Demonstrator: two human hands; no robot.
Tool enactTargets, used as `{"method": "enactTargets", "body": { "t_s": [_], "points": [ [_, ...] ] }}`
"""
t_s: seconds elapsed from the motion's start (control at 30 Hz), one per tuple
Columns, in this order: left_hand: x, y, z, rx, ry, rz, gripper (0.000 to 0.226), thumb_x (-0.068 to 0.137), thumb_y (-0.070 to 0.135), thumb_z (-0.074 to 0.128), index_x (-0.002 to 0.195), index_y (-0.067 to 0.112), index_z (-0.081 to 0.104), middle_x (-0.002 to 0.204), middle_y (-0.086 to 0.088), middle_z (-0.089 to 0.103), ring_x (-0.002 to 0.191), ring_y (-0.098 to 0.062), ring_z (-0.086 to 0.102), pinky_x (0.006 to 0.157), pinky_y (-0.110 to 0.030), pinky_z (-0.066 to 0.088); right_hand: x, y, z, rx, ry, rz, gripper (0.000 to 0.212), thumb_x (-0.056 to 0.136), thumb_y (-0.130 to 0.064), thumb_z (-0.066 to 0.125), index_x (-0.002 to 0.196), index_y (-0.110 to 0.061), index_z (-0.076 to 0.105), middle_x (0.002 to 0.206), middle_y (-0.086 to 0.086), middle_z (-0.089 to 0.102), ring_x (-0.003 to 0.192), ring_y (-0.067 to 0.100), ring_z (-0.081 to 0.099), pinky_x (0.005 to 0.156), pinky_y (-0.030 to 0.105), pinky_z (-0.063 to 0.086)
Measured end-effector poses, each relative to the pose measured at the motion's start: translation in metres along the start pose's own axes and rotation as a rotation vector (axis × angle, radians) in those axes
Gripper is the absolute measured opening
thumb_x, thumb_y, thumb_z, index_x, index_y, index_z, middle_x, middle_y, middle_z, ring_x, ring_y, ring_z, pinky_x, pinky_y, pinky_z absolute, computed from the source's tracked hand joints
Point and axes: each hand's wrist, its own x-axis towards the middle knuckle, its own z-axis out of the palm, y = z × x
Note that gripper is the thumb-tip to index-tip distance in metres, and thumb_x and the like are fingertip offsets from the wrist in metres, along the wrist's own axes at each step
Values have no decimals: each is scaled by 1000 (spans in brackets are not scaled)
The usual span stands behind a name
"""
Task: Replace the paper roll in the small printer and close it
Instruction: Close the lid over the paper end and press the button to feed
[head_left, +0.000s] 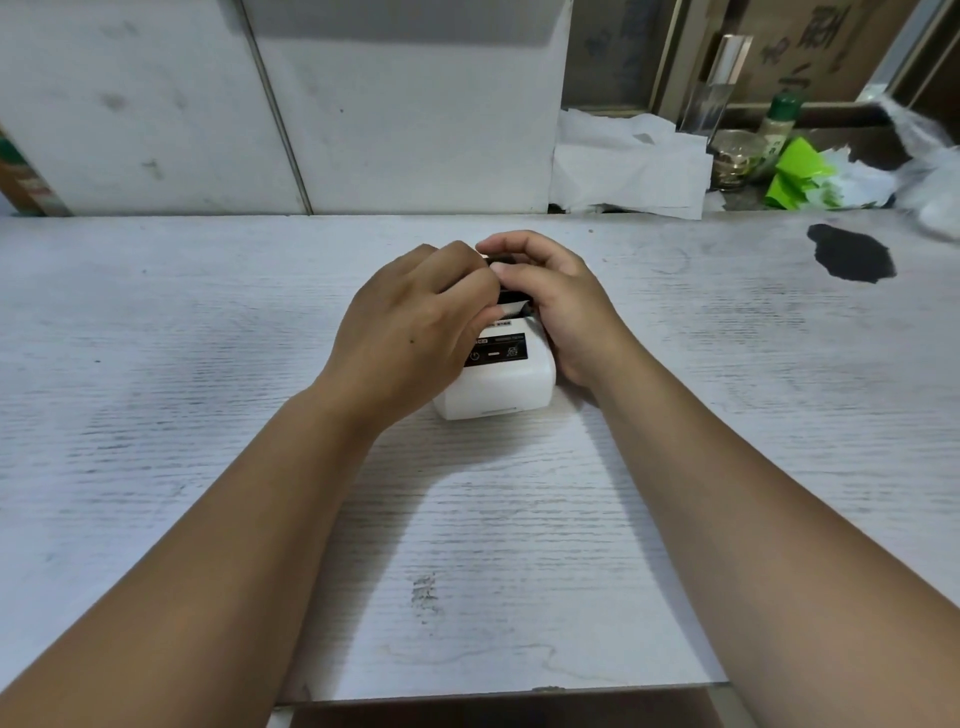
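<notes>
A small white printer (501, 387) with a black control strip sits on the white wood-grain table (493, 519), in the middle. My left hand (415, 322) lies over its left and top side, fingertips pinching a strip of white paper (511, 310) at the paper slot. My right hand (556, 296) wraps the right side, fingers curled over the black lid edge (501, 258) at the back. The paper roll itself is hidden under my hands, and I cannot tell whether the lid is fully down.
White panels (260, 104) stand along the table's far edge. At the back right lie crumpled white paper (623, 166), a glass jar (735, 158), a green-capped bottle (779, 124) and green wrapping (795, 176). A black stain (852, 254) marks the table's right side.
</notes>
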Motion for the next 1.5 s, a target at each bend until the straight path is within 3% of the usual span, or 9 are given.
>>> {"method": "enactTargets", "body": {
  "t_s": [0.43,0.57,0.67,0.8,0.97,1.13,1.3,1.4,1.5],
  "points": [
    [-2,5,0,-64,7,-185,20,87,24,49,82,8,60,71,-5,61,62,-27,52,50,-34,42,-1,0,-2,11,-50,94,19,88,-2,52,98,-12,64,92,5,65,83,21,63,75,33,52],
    [-4,4,3,-154,-70,-277,29,80,35,52,99,15,61,93,-1,65,82,-23,55,66,-33,45,-1,1,-3,5,-45,71,19,90,-1,50,97,-11,64,98,8,64,94,24,62,89,40,50],
    [-5,-1,4,-253,-165,-380,50,75,49,50,117,24,57,115,4,58,105,-18,55,85,-29,44,-1,1,-3,42,-54,79,18,90,-1,51,102,-10,62,97,7,63,90,22,62,84,36,51],
    [-8,-8,2,-457,-457,-506,90,69,69,61,145,38,23,156,11,19,146,-11,10,117,-31,15,-1,2,-4,68,-58,95,21,91,-1,51,102,-14,62,98,6,63,90,20,63,85,36,52],
    [-11,-9,-3,-512,-522,-475,102,46,75,62,125,61,-1,157,16,4,145,-8,-7,114,-26,5,-1,1,-4,87,-34,120,28,90,-2,55,112,-18,59,130,19,52,103,24,58,97,43,48],
    [-14,-9,1,-478,-482,-453,108,52,71,64,141,46,8,157,15,10,146,-10,-2,113,-25,6,-3,1,-3,99,-24,129,23,91,-4,53,109,-15,60,114,10,55,97,21,59,93,39,50],
    [-12,-10,4,-595,-378,-522,77,71,69,46,141,39,33,152,14,25,143,-5,13,117,-28,15,-3,-1,-3,128,-19,131,17,92,-7,51,103,-14,62,100,10,61,90,22,61,85,38,52],
    [-8,-4,2,-680,-226,-557,38,78,56,50,115,49,54,132,18,44,132,5,33,104,-11,26,-3,0,-3,116,-45,127,20,91,-2,52,104,-14,62,100,8,60,93,26,62,87,40,51],
    [-6,2,1,-622,-2,-597,10,79,30,66,89,31,70,112,15,58,115,2,51,95,-12,38,-3,-1,-4,119,-37,133,19,92,-4,52,103,-15,62,104,10,59,96,27,60,86,39,50]
  ]
}}
